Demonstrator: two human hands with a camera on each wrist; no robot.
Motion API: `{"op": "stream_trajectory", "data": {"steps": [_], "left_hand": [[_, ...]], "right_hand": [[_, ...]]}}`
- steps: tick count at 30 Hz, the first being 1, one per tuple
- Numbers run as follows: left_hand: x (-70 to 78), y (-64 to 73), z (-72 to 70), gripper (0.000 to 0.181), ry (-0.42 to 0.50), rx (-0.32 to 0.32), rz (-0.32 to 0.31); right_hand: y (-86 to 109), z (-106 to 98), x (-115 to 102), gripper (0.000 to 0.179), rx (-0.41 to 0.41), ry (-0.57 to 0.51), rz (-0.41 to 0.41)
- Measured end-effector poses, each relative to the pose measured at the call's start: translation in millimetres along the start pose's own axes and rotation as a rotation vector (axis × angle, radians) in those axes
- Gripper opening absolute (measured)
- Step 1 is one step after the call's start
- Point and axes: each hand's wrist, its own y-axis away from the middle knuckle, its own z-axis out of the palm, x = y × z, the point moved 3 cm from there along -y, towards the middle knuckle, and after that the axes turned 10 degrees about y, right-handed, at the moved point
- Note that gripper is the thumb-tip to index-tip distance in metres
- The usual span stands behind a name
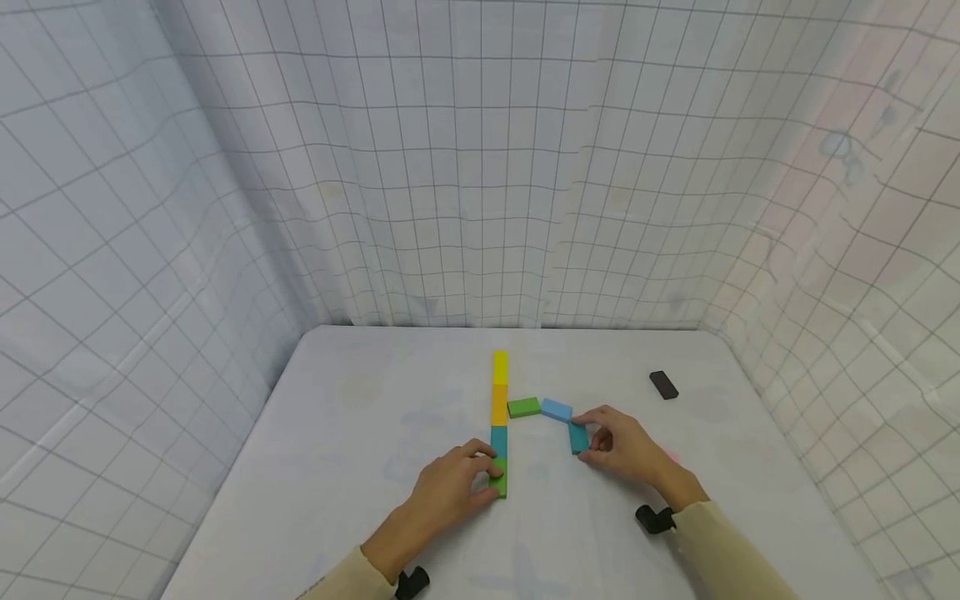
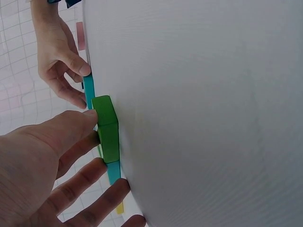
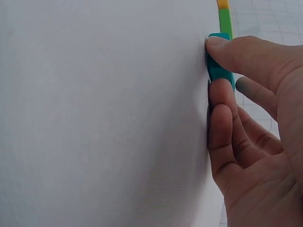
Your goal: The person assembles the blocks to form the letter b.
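Blocks lie end to end in a straight column: a yellow block (image 1: 500, 367), an orange block (image 1: 499, 405), a blue block (image 1: 498, 440) and a green block (image 1: 502, 485) nearest me. My left hand (image 1: 453, 486) rests on this green block with thumb and fingers spread along it; the left wrist view shows the thumb tip touching its edge. Branching right from the orange block run another green block (image 1: 523, 407) and a light blue block (image 1: 557, 409). At the light blue block's right end, my right hand (image 1: 618, 443) pinches a teal block (image 1: 578, 438) by its two ends between thumb and finger.
A black block (image 1: 663, 385) lies apart at the right rear of the white table (image 1: 360, 467). A pink piece (image 1: 672, 455) shows partly behind the right wrist. Grid-patterned white curtains (image 1: 480, 208) stand at the back and both sides.
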Motion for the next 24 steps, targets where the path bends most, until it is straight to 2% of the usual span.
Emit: {"op": "stream_trajectory", "data": {"steps": [11, 24], "left_hand": [[3.9, 1.7, -2.8, 0.02, 0.011, 0.007, 0.014], [1.9, 1.3, -2.4, 0.019, 0.013, 0.025, 0.019]], "right_hand": [[-0.4, -0.3, -0.3, 0.058, -0.012, -0.001, 0.012], [1.2, -0.1, -1.4, 0.059, 0.003, -0.002, -0.019]]}}
